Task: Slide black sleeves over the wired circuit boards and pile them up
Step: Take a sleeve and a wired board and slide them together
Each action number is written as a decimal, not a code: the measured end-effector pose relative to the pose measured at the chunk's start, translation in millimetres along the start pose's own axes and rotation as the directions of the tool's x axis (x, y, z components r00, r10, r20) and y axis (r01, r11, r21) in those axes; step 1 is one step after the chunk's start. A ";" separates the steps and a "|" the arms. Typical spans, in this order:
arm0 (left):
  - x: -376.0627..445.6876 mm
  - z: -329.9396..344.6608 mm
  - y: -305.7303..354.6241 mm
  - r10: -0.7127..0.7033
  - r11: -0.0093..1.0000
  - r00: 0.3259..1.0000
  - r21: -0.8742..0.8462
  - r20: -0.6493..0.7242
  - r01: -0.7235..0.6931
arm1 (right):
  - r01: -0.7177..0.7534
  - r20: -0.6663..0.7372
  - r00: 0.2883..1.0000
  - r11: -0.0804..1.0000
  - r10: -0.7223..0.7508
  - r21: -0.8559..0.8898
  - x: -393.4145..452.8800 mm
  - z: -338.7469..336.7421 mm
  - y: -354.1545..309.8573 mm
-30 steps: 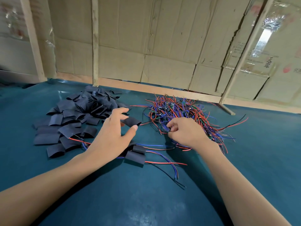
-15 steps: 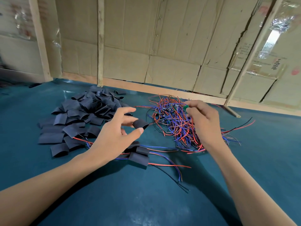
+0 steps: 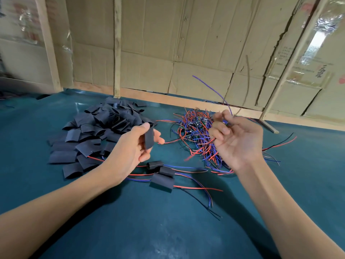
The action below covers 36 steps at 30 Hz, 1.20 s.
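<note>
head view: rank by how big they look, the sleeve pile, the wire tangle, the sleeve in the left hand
1. sleeve pile
2. wire tangle; close to the pile in spread, part hidden by the right hand, so unsure
3. held sleeve in the left hand, smallest

Loose sleeves (image 3: pixel 100 135) piled at centre left, wired boards (image 3: pixel 197 135) at centre right. Below, between them, finished pieces (image 3: pixel 162 176) on table (image 3: pixel 149 230).

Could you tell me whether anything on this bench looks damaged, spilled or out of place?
Nothing on the bench stands out. The one flaw is behind it: the cardboard wall is cracked and torn along its seams. The empty black sleeves and the tangled wired circuit boards lie in separate heaps.
</note>
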<state>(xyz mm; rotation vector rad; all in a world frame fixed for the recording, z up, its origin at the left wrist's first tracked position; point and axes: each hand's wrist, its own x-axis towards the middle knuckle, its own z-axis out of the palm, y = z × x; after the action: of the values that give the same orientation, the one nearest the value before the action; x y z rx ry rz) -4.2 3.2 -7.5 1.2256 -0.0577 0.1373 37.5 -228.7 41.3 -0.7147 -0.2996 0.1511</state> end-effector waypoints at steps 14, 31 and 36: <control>-19.7 -1.9 -4.0 0.215 0.862 0.957 0.422 0.197 -0.281 | 0.090 -0.126 0.989 0.987 -0.073 0.132 -6.2 3.3 -9.0; -24.9 -9.5 -0.3 0.466 0.591 0.870 0.674 0.163 -0.443 | 0.049 0.132 0.988 0.668 0.074 -0.743 -12.9 21.7 0.8; -28.0 -0.9 2.5 0.307 0.738 0.931 0.568 0.198 -0.364 | 0.022 0.104 0.991 0.665 0.084 -0.746 -14.1 29.9 13.2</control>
<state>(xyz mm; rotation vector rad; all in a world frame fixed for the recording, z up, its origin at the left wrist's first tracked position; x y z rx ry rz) -32.3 2.9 -8.8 1.8554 -0.3426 0.4447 14.1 -203.6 50.8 -1.5489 -0.4858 0.1018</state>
